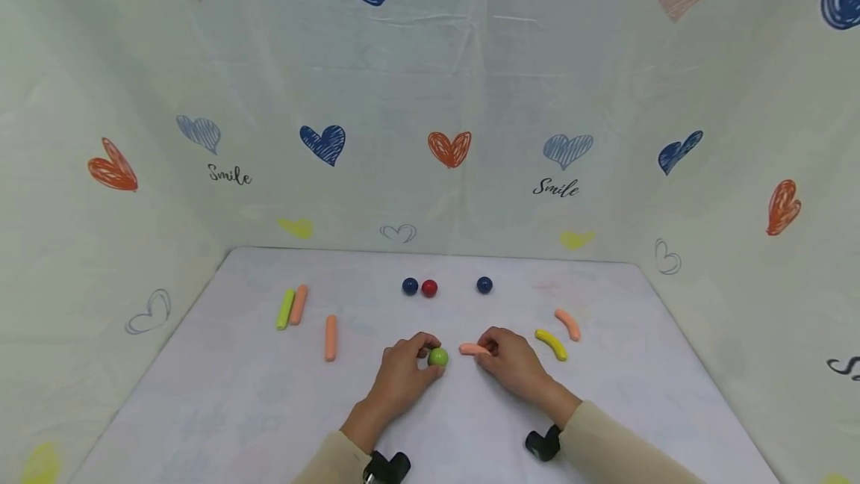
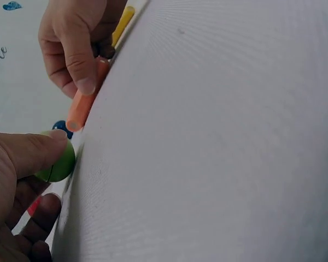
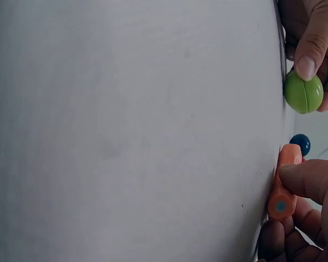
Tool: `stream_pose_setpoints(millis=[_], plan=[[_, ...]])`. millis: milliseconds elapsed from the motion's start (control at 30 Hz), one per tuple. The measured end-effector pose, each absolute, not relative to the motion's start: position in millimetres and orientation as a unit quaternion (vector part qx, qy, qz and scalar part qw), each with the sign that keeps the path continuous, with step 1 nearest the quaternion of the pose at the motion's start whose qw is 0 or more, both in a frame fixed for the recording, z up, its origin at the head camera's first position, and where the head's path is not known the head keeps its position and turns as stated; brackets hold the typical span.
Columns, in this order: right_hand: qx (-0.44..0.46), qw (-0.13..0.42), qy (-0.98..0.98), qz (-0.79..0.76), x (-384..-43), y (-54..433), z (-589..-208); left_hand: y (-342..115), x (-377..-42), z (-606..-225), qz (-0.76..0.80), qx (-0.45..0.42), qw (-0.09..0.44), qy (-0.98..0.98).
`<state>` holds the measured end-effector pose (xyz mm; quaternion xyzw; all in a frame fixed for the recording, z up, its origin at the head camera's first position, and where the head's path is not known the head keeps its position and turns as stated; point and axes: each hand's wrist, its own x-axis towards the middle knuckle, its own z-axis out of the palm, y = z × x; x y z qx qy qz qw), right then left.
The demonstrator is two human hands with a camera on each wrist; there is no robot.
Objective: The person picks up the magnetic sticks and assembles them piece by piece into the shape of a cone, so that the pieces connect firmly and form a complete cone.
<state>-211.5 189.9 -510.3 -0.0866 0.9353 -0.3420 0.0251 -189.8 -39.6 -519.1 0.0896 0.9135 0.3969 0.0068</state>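
Note:
My left hand pinches a green ball between thumb and fingers, close over the white table. A thin seam runs round the ball, as the right wrist view shows. Just to the right, my right hand grips a short orange-pink stick that points toward the ball, with a small gap between them. One end of this stick has a small grey-blue dot in its middle. The fingers cover part of the stick in every view.
Further back lie a blue ball, a red ball beside it, and another blue ball. At left are a yellow-green stick and two orange-pink sticks. Curved yellow and orange-pink pieces lie at right.

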Motion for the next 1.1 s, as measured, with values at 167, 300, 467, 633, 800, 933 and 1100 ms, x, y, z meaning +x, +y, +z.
stream_pose_setpoints(millis=[167, 300, 467, 633, 800, 933, 1100], plan=[[-0.103, 0.025, 0.932, -0.347, -211.9, 181.7, -510.8, -39.1, -190.1, -520.5, 0.401, 0.083, 0.009, 0.912], [-0.116, 0.030, 0.927, -0.356, -211.9, 176.9, -511.4, -38.5, -189.3, -520.8, 0.405, 0.084, 0.002, 0.911], [-0.121, 0.033, 0.923, -0.363, -210.6, 174.9, -512.0, -39.1, -190.1, -520.7, 0.406, 0.103, -0.008, 0.908], [-0.117, 0.041, 0.922, -0.366, -209.2, 174.6, -511.4, -40.8, -191.0, -523.2, 0.403, 0.122, -0.022, 0.907], [-0.109, 0.054, 0.920, -0.373, -207.6, 173.9, -509.7, -39.7, -190.0, -521.9, 0.408, 0.113, -0.024, 0.905], [-0.103, 0.062, 0.917, -0.380, -206.2, 173.0, -511.4, -38.6, -189.9, -520.2, 0.411, 0.106, -0.021, 0.905], [-0.103, 0.065, 0.911, -0.394, -204.8, 172.6, -513.3, -40.3, -190.1, -519.6, 0.411, 0.113, -0.026, 0.904]])
